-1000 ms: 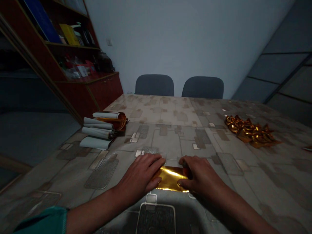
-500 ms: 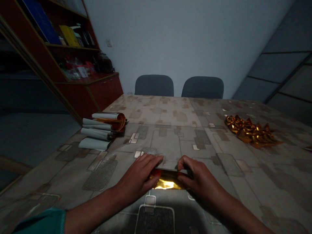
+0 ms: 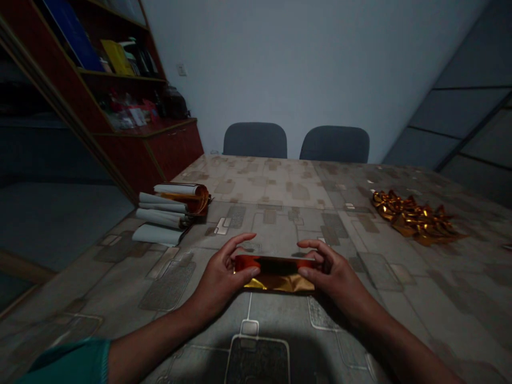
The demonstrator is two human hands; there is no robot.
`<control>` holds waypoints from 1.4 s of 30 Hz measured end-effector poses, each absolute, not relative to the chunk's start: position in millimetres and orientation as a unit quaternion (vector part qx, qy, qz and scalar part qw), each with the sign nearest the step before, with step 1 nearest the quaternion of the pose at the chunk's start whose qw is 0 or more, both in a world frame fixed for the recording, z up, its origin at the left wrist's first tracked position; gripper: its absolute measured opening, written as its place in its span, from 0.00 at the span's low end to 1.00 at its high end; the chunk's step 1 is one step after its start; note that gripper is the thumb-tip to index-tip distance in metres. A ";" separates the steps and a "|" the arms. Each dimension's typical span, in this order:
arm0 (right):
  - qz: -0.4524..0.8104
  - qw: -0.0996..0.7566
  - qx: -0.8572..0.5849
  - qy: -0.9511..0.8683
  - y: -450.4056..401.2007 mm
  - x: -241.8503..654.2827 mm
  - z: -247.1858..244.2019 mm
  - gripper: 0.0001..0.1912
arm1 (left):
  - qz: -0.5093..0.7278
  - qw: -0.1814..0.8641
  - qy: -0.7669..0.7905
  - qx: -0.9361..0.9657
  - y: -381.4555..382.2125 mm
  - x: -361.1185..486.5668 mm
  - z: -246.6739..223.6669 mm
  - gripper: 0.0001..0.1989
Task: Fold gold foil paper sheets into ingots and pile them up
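Note:
A folded sheet of gold foil paper (image 3: 276,281) is held level just above the table's near part, its shiny face toward me and its upper flap reflecting dark and orange. At its left end, my left hand (image 3: 226,272) grips it with the thumb in front, while the index finger sticks out over the top edge. The opposite end sits in my right hand (image 3: 330,269), thumb in front and fingers behind, index finger raised. The fingers behind the foil are partly hidden.
Rolled or folded gold-and-white paper sheets (image 3: 172,213) lie in a stack at the left. Several folded gold foil pieces (image 3: 416,216) are grouped at the right on the patterned tablecloth (image 3: 276,186). Two grey chairs (image 3: 255,140) stand behind the table, and a red-brown cabinet (image 3: 176,146) at back left.
Both hands have moved farther apart toward the ends of the foil paper and raised it slightly. Its upper flap now stands up facing me, and both index fingers have stretched out.

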State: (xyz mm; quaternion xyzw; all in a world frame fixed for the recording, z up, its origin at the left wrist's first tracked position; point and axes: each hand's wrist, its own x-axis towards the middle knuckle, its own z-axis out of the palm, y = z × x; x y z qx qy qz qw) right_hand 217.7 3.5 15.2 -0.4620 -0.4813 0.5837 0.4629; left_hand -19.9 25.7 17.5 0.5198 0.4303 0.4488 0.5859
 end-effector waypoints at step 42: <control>0.617 0.502 -0.449 -0.407 -1.7 207.3 15.5 0.22 | 0.504 0.593 0.431 0.456 29.4 -15.9 16.1 0.22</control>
